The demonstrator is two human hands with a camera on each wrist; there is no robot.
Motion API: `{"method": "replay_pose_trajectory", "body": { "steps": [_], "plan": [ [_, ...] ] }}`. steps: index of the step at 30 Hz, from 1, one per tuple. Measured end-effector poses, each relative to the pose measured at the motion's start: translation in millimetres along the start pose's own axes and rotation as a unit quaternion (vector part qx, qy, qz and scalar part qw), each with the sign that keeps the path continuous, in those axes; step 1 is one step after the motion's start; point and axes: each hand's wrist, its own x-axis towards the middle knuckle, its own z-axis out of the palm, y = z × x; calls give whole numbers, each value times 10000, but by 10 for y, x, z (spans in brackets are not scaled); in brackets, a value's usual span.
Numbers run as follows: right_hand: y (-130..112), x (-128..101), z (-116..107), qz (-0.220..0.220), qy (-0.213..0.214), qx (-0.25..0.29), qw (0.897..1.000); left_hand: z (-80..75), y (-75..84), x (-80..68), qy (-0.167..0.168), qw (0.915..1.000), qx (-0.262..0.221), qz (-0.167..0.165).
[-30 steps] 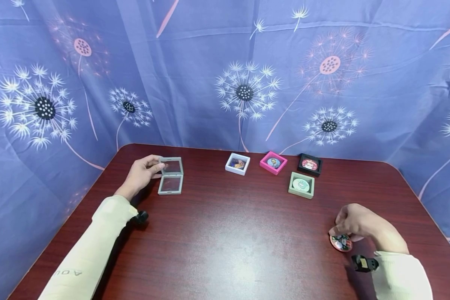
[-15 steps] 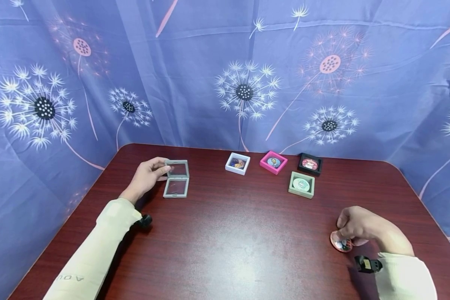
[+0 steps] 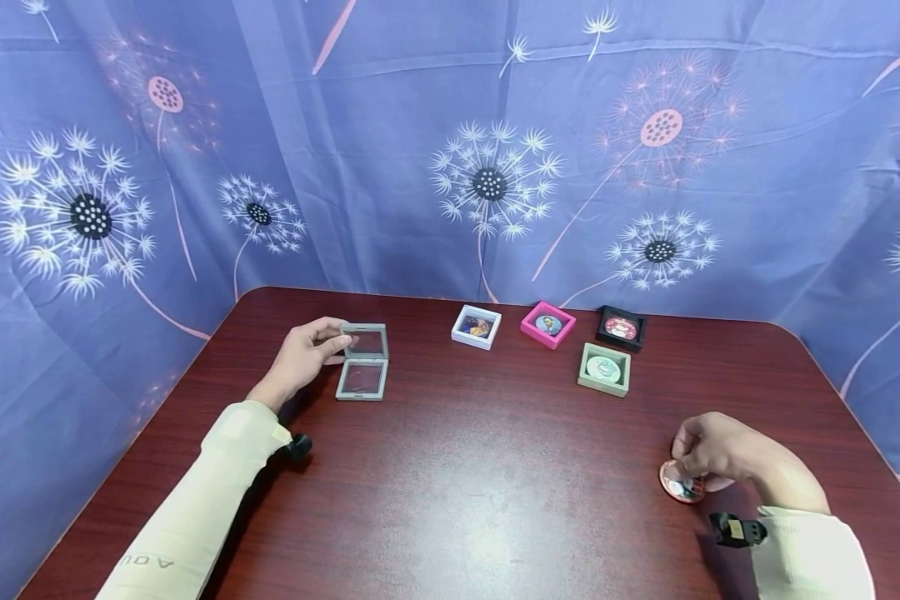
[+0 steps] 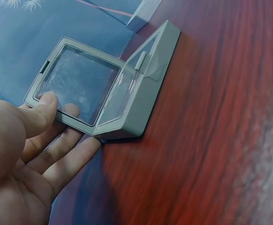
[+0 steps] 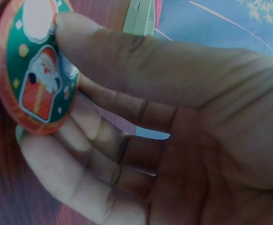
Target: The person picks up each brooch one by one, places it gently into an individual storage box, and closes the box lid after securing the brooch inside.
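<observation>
My left hand (image 3: 300,358) pinches one leaf of an opened grey-green display case (image 3: 362,380) at the table's left. In the left wrist view the thumb lies on the clear window of that leaf (image 4: 82,82), with fingers behind it; the other, deeper half (image 4: 143,101) stands at an angle, its edge at the tabletop. On the right, my right hand (image 3: 727,454) holds a round badge (image 3: 682,487) by its edge. The right wrist view shows a Santa with a red gift on the green, red-rimmed badge face (image 5: 42,89), the thumb on its front and fingertips at its back and lower edge.
Along the back of the dark red wooden table (image 3: 420,467) stand a white case (image 3: 471,340), a pink case (image 3: 543,338) and a black case (image 3: 618,343), each with a round badge inside. A green case (image 3: 602,387) sits before the black one. A blue dandelion-print curtain (image 3: 390,167) hangs behind.
My left hand has moved right and slightly nearer, carrying the opened display case. My right thumb has shifted further onto the badge's face; the badge has hardly moved.
</observation>
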Motion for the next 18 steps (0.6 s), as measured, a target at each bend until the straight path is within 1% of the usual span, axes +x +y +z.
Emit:
{"method": "replay_pose_trajectory", "body": {
  "steps": [6,14,18],
  "plan": [
    [-3,-6,-6,-72,-37,14,10000,41,20,-17,-70,10000,2,26],
    [1,-8,-1,-62,-112,234,9996,108,44,-35,-124,9999,-90,20],
    [6,-4,-6,-104,-122,275,9995,147,59,-46,-160,9998,-65,-39]
  ]
}}
